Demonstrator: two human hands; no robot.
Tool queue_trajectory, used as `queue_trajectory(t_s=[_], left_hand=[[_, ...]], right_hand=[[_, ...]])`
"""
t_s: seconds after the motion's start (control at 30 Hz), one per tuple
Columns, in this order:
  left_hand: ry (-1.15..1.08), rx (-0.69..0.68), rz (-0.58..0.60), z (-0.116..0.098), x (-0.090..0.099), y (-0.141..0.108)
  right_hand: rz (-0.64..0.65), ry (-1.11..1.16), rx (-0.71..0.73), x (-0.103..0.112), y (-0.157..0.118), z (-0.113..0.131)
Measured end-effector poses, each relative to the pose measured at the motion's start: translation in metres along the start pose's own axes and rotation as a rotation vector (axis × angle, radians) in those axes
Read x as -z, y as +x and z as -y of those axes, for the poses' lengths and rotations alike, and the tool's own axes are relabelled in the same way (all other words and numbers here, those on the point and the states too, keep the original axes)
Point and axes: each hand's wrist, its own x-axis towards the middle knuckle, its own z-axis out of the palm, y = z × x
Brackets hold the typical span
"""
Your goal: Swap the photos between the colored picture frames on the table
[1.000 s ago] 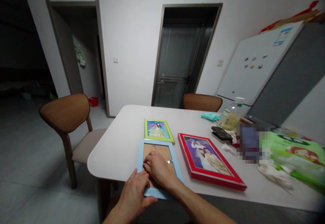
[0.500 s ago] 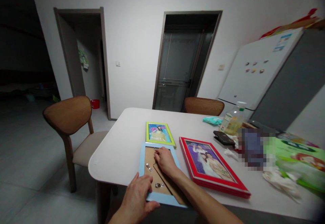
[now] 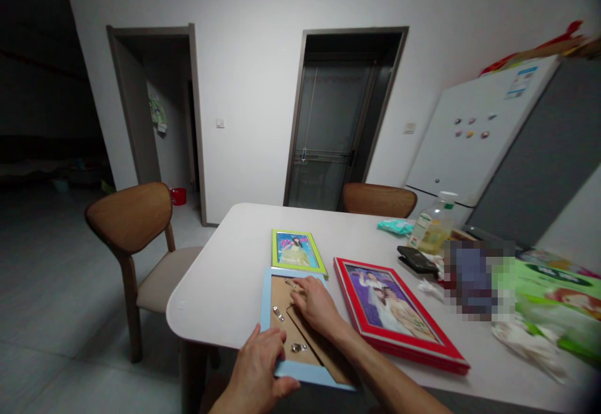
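A light-blue picture frame (image 3: 266, 304) lies face down at the table's near edge, its brown backing board (image 3: 278, 351) showing. My left hand (image 3: 263, 364) grips the frame's lower left corner, fingers over the left side and thumb along the bottom rim. Near the top, the bent fingers of my right hand (image 3: 313, 301) are on a small metal clip (image 3: 290, 283), partly covering it. Two more metal clips show on the board, one at the left (image 3: 278, 313) and one at the bottom (image 3: 298, 347). My right forearm hides much of the frame's right side.
A lime-green picture frame (image 3: 323, 266) lies just beyond the blue one. To the right are stacked red picture frames (image 3: 350, 295), a black phone-like object (image 3: 417, 259), a bottle (image 3: 434, 223), crumpled tissues (image 3: 528, 345) and a green package (image 3: 558, 282). Wooden chairs (image 3: 129, 217) stand around the white table (image 3: 220, 276).
My right fingers have shifted slightly at the top clip, which shows more now. The left hand keeps its place on the frame. The whole view has moved a little downward.
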Motion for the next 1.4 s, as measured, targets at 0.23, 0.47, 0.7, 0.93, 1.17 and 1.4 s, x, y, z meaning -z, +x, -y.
queue_trajectory(t_s=[0.23, 0.47, 0.7, 0.93, 1.17, 1.4], left_hand=[[-0.032, 0.023, 0.039, 0.001, -0.002, -0.002], [-0.33, 0.163, -0.062, 0.003, 0.003, 0.003], [-0.831, 0.369, -0.24, 0.015, 0.015, 0.028], [-1.073, 0.616, -0.41, 0.06, 0.048, 0.015], [-0.977, 0.7, -0.364, 0.091, 0.064, 0.0], [-0.464, 0.606, -0.404, 0.113, 0.064, -0.001]], right_hand=[[0.211, 0.027, 0.001, 0.022, -0.048, -0.001], [0.144, 0.103, -0.059, 0.031, -0.035, 0.007], [0.125, 0.157, 0.004, 0.046, -0.031, 0.04], [0.092, 0.151, 0.005, 0.041, -0.032, 0.012], [0.147, -0.188, -0.129, 0.028, -0.045, -0.025], [0.222, -0.277, -0.196, 0.02, -0.039, -0.021]])
